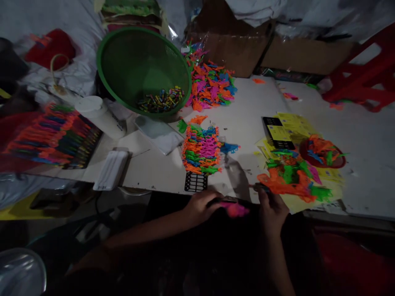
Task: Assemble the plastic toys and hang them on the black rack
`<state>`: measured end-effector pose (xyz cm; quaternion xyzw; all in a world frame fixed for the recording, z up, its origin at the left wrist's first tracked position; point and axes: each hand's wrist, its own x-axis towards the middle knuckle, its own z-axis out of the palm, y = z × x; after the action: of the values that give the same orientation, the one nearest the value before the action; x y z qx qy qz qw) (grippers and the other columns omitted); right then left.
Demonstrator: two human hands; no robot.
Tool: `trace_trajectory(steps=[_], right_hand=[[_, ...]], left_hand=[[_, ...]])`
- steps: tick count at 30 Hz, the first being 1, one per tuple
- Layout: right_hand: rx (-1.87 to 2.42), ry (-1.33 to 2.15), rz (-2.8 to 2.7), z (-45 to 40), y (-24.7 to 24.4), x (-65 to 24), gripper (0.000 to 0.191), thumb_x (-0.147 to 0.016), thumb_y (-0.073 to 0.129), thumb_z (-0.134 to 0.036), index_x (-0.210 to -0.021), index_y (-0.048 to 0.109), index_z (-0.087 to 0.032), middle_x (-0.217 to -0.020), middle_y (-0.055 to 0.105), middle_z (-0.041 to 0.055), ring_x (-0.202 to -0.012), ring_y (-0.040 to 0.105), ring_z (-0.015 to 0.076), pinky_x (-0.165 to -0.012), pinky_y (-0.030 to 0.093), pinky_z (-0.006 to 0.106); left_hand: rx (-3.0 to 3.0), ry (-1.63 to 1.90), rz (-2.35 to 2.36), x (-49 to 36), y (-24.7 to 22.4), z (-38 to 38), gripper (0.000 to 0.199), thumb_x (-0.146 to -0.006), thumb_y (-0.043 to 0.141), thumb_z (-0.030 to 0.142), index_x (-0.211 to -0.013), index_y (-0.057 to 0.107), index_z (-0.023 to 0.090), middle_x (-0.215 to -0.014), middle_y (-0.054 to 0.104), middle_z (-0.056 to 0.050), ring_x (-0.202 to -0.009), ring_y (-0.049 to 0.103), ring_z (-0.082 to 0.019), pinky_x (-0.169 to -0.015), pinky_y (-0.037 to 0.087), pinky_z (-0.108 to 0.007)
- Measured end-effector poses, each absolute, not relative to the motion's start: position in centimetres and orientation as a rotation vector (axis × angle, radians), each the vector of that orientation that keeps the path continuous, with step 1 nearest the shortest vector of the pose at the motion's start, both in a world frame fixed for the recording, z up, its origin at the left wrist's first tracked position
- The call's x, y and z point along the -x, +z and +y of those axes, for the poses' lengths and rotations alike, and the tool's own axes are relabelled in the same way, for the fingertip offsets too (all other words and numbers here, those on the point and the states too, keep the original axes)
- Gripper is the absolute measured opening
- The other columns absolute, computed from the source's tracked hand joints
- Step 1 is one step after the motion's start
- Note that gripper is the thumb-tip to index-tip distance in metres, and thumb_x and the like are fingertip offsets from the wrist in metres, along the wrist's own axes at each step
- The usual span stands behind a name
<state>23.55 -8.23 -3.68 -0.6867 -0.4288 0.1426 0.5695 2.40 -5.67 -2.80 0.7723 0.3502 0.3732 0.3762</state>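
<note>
My left hand (202, 206) is closed around a pink and orange plastic toy piece (236, 209), held just in front of the table edge. The piece is blurred, so its exact kind does not show. To its right, my right hand (274, 207) pinches a small, thin, dark object (261, 187) with a reddish tip, too dim to name. Beyond my hands, a black plastic rack (196, 182) holds rows of orange, green, pink and blue plastic pieces (202, 150). A loose blue piece (228, 148) lies at its right side.
A green basket (106, 72) with small batteries leans behind. Nearby are a heap of colourful pieces (211, 84), a filled rack (52, 139) and a white bottle (100, 115). On the right are yellow cards (296, 123), more pieces (286, 181) and a small red bowl (338, 162).
</note>
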Motion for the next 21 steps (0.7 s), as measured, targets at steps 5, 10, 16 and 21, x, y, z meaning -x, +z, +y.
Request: trace_trajectory(steps=[5,10,16,21], right_hand=[[1.533,0.648,-1.351,-6.6,-5.3,-18.9,0.024,-0.072,0.058,-0.037,-0.086,0.067,-0.020,-0.085,0.069,0.0052,-0.079,0.064,0.0187,-0.074,0.050,0.032],[1.533,0.687,-1.392,-4.3,-7.2,-15.3,0.027,-0.075,0.054,-0.040,-0.085,0.066,-0.018,-0.083,0.069,0.0048,-0.076,0.064,0.0169,-0.072,0.050,0.029],[1.784,0.595,-1.506,-4.7,-6.2,-14.7,0.030,-0.077,0.048,-0.040,-0.085,0.067,-0.019,-0.082,0.069,0.0058,-0.076,0.064,0.0193,-0.071,0.049,0.029],[1.862,0.515,-1.668,-4.5,-4.9,-14.1,0.030,-0.079,0.043,-0.037,-0.090,0.066,-0.021,-0.086,0.069,0.0060,-0.081,0.063,0.0193,-0.073,0.049,0.029]], left_hand=[[-1.788,1.236,1.305,3.7,-3.8,-5.3,0.016,-0.076,0.059,0.031,-0.080,0.065,0.018,-0.083,0.067,-0.006,-0.080,0.061,-0.016,-0.071,0.049,-0.028],[-1.529,1.212,1.676,4.7,-6.3,-2.7,0.021,-0.066,0.067,0.036,-0.069,0.067,0.015,-0.064,0.066,-0.001,-0.061,0.059,-0.014,-0.060,0.047,-0.023],[-1.646,1.080,1.676,4.4,-6.8,-2.1,0.017,-0.069,0.064,0.034,-0.069,0.066,0.017,-0.066,0.067,0.000,-0.061,0.059,-0.012,-0.061,0.046,-0.021],[-1.792,0.964,1.673,4.5,-6.0,-1.9,0.014,-0.073,0.061,0.033,-0.074,0.066,0.020,-0.073,0.069,0.000,-0.069,0.063,-0.013,-0.067,0.048,-0.022]])
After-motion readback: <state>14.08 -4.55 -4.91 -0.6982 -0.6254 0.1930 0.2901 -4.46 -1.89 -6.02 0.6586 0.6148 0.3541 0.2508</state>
